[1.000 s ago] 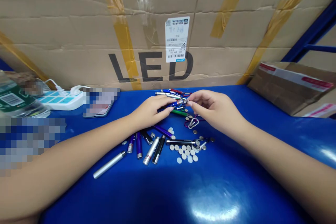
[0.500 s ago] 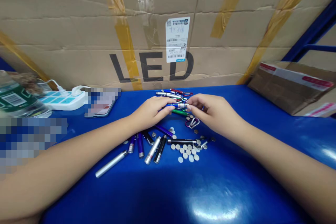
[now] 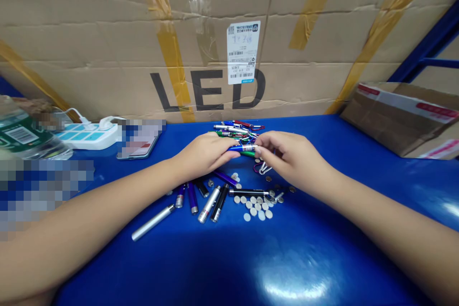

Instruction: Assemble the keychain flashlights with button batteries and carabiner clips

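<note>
A slim blue penlight [image 3: 237, 148] with a silver end lies level between my hands above the table. My left hand [image 3: 204, 155] is closed around its blue barrel. At the silver end, the fingertips of my right hand [image 3: 290, 153] are pinched on the tip. Behind my hands is a pile of coloured penlights [image 3: 233, 128] with carabiner clips. Nearer me lie loose barrels: a black tube [image 3: 248, 192], a silver one with a label [image 3: 209, 204] and a plain silver tube [image 3: 153, 223]. Several button cells [image 3: 261, 206] are scattered beside them.
A large carton marked LED [image 3: 208, 91] stands along the back of the blue table [image 3: 215, 267]. On the left are a power strip [image 3: 91, 136], a phone [image 3: 145, 141] and a bottle [image 3: 28, 131]. An open cardboard box [image 3: 401, 119] sits at the right.
The penlight has dropped slightly, and its silver labelled end shows more. My right hand has lowered a little with it, while the left grip stays the same.
</note>
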Available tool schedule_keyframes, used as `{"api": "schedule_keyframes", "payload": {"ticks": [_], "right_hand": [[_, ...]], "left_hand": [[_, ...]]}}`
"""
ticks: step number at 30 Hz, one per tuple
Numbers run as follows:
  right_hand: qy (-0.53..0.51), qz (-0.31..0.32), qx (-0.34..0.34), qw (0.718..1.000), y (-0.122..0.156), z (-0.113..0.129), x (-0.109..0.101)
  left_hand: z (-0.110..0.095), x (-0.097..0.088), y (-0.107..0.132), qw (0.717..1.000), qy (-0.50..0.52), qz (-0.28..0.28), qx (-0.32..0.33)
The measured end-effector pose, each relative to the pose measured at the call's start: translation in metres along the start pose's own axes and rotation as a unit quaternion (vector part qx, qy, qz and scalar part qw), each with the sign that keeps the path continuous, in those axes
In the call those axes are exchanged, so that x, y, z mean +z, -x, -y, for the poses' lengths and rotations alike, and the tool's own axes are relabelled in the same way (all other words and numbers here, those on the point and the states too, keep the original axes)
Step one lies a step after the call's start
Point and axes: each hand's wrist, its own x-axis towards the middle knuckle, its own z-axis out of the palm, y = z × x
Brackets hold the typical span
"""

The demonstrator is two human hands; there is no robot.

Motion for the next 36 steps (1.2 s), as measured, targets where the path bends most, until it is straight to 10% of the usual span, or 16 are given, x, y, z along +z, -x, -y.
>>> {"api": "schedule_keyframes", "payload": {"ticks": [12,18,21,27,29,33,36], "right_hand": [[-0.264,0.061,0.148,0.951,-0.003,0.008,-0.003],[-0.147,0.017,0.106,0.983,-0.004,0.009,-0.007],[-0.065,-0.001,0.047,0.997,-0.004,0.009,-0.012],[0.032,-0.019,-0.050,0.998,-0.006,0.012,-0.020],[0.025,-0.015,-0.056,0.998,-0.005,0.012,-0.023],[0.002,0.008,-0.025,1.000,-0.005,0.011,-0.024],[-0.036,0.029,0.030,0.999,-0.004,0.011,-0.018]], "left_hand": [[0.002,-0.006,-0.001,0.984,-0.127,-0.066,0.107],[-0.014,-0.010,-0.011,0.989,0.101,0.050,-0.092],[-0.021,-0.013,-0.015,0.937,0.276,0.106,-0.183],[-0.022,-0.018,-0.016,0.727,0.597,0.230,-0.249],[-0.023,-0.019,-0.017,0.760,0.563,0.224,-0.233],[-0.024,-0.016,-0.018,0.957,0.231,0.123,-0.129],[-0.020,-0.011,-0.015,0.998,-0.034,0.041,-0.022]]}}
